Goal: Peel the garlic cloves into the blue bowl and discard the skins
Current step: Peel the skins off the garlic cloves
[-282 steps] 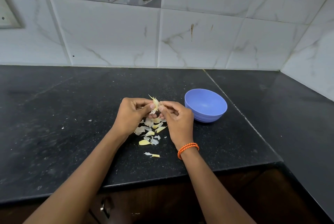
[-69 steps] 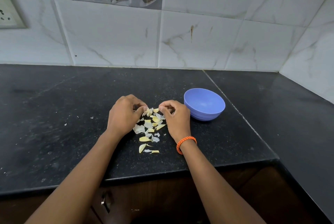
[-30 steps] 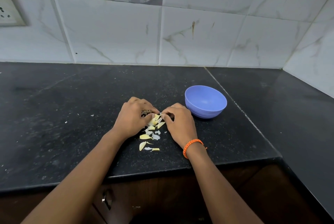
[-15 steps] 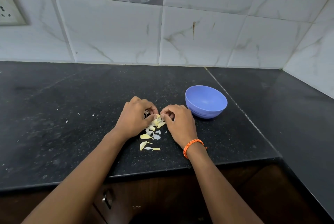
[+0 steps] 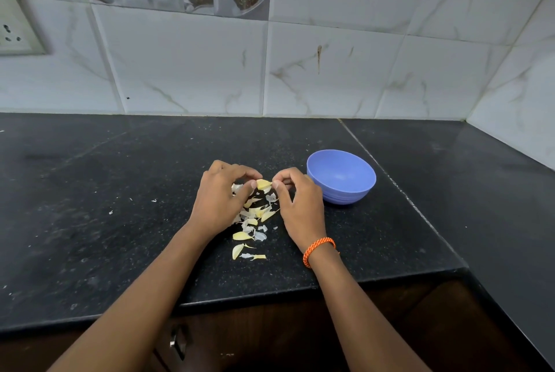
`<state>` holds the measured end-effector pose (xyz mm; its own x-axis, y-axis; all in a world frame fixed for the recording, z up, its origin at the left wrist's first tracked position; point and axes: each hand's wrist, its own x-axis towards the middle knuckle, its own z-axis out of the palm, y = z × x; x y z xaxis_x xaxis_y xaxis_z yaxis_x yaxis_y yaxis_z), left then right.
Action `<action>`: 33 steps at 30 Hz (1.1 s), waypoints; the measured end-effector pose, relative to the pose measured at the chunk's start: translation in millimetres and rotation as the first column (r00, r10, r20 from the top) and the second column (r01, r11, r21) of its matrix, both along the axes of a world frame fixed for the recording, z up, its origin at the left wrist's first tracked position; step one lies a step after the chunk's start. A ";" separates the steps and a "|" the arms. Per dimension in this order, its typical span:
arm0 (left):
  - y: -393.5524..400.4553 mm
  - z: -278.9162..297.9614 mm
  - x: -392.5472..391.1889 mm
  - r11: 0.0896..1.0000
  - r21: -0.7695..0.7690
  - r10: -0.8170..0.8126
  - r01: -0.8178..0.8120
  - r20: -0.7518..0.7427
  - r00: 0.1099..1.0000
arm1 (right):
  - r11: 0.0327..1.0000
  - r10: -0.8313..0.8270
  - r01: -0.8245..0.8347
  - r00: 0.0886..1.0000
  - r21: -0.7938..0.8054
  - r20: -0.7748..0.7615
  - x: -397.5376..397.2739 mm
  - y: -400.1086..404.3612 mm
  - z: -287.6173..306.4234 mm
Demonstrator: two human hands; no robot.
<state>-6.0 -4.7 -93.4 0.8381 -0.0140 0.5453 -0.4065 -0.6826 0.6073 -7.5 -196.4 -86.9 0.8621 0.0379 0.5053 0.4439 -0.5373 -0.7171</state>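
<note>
A pale yellow garlic clove (image 5: 263, 184) is held just above the black counter, pinched between both hands. My left hand (image 5: 220, 199) grips its left end with thumb and curled fingers. My right hand (image 5: 297, 206), with an orange thread band at the wrist, pinches its right end. Below the hands lies a scatter of garlic skins and yellowish pieces (image 5: 252, 223). The blue bowl (image 5: 341, 176) stands just right of my right hand; the part of its inside that I see holds nothing.
The black stone counter (image 5: 120, 191) runs to a tiled wall at the back and right. Its front edge lies close below the skins. A cabinet handle (image 5: 177, 341) shows under the counter. A wall socket (image 5: 12, 32) sits at far left.
Both hands went down to the pile of skins and have now come up a little with a garlic clove pinched between them. The bowl has not moved.
</note>
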 end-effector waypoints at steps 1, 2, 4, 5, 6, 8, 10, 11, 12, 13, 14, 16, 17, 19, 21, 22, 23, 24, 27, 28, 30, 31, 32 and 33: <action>-0.4 1.2 -0.8 1.000 -0.017 -0.015 0.015 -0.007 1.000 | 1.000 0.003 -0.003 1.000 0.004 0.004 -0.2 0.1 0.6; -0.9 2.2 -1.5 0.999 -0.036 -0.032 0.032 -0.016 0.999 | 1.000 0.008 -0.008 1.000 0.010 0.006 -0.9 0.2 0.8; -2.3 3.6 -2.7 0.996 -0.072 -0.056 0.053 -0.038 0.998 | 1.000 0.018 -0.018 1.000 0.024 0.005 -2.8 0.5 1.8; -3.2 4.4 -3.3 0.994 -0.092 -0.063 0.059 -0.046 0.997 | 0.999 0.028 -0.028 1.000 0.034 0.006 -3.5 0.8 2.3; -3.8 5.0 -3.8 0.991 -0.120 -0.072 0.065 -0.052 0.996 | 0.997 0.048 -0.048 0.999 0.057 0.003 -4.8 1.3 3.1; -4.1 7.5 -5.3 0.976 -0.199 -0.102 0.090 -0.051 0.993 | 0.983 0.119 -0.115 0.993 0.140 -0.025 -7.2 2.6 4.9; -4.4 10.2 -7.3 0.955 -0.268 -0.150 0.131 -0.053 0.987 | 0.966 0.176 -0.159 0.982 0.202 -0.066 -9.4 4.8 6.0; -4.1 11.3 -7.7 0.943 -0.295 -0.179 0.153 -0.062 0.982 | 0.965 0.181 -0.161 0.980 0.206 -0.081 -9.6 6.0 5.8; -3.6 11.7 -7.7 0.933 -0.317 -0.205 0.173 -0.072 0.976 | 0.965 0.182 -0.160 0.979 0.209 -0.088 -9.4 6.9 5.4; -3.1 11.9 -7.8 0.921 -0.340 -0.229 0.188 -0.084 0.970 | 0.965 0.178 -0.157 0.980 0.211 -0.086 -8.9 7.2 4.8; -2.9 12.3 -8.0 0.907 -0.371 -0.251 0.199 -0.098 0.963 | 0.962 0.177 -0.155 0.981 0.225 -0.078 -7.9 7.0 3.8; -3.1 13.3 -8.4 0.876 -0.435 -0.288 0.209 -0.122 0.950 | 0.951 0.182 -0.160 0.981 0.263 -0.061 -5.8 4.8 2.2; -3.2 13.8 -8.5 0.864 -0.456 -0.301 0.213 -0.128 0.945 | 0.945 0.191 -0.169 0.980 0.279 -0.056 -5.2 3.5 1.7; -3.0 13.7 -8.0 0.845 -0.484 -0.328 0.227 -0.133 0.935 | 0.932 0.217 -0.191 0.975 0.309 -0.053 -6.4 2.1 2.5; -2.4 13.2 -6.7 0.828 -0.506 -0.355 0.242 -0.139 0.925 | 0.920 0.230 -0.200 0.972 0.338 -0.051 -8.3 1.3 4.6; -1.5 12.3 -5.8 0.819 -0.517 -0.367 0.247 -0.142 0.919 | 0.915 0.233 -0.201 0.971 0.350 -0.051 -8.7 0.5 5.4; -1.1 11.8 -5.5 0.813 -0.525 -0.378 0.253 -0.143 0.915 | 0.912 0.233 -0.200 0.971 0.358 -0.049 -8.9 -0.3 6.0; -1.0 11.6 -5.6 0.808 -0.529 -0.386 0.259 -0.143 0.911 | 0.910 0.230 -0.196 0.972 0.366 -0.050 -8.2 -0.9 5.8; -1.1 11.8 -5.2 0.838 -0.492 -0.352 0.236 -0.156 0.923 | 0.934 0.172 -0.142 0.983 0.328 -0.063 -4.8 -0.1 2.4; -0.9 10.5 -4.1 0.873 -0.440 -0.309 0.210 -0.165 0.937 | 0.954 0.138 -0.113 0.988 0.278 -0.072 -3.3 0.6 0.6; -1.2 7.5 -2.8 0.970 -0.218 -0.144 0.107 -0.161 0.976 | 0.992 0.080 -0.070 0.993 0.109 -0.089 -0.2 1.1 -3.4; -1.6 6.7 -3.2 0.996 -0.078 -0.042 0.030 -0.149 0.988 | 0.998 0.055 -0.054 0.994 0.012 -0.097 0.9 0.5 -4.6; -1.9 6.6 -4.1 0.999 0.029 0.041 -0.037 -0.138 0.990 | 0.997 0.034 -0.041 0.994 -0.063 -0.106 1.9 -1.0 -5.1; -2.4 7.6 -5.9 0.993 0.092 0.084 -0.072 -0.132 0.988 | 0.994 0.018 -0.030 0.993 -0.109 -0.118 2.6 -3.2 -4.7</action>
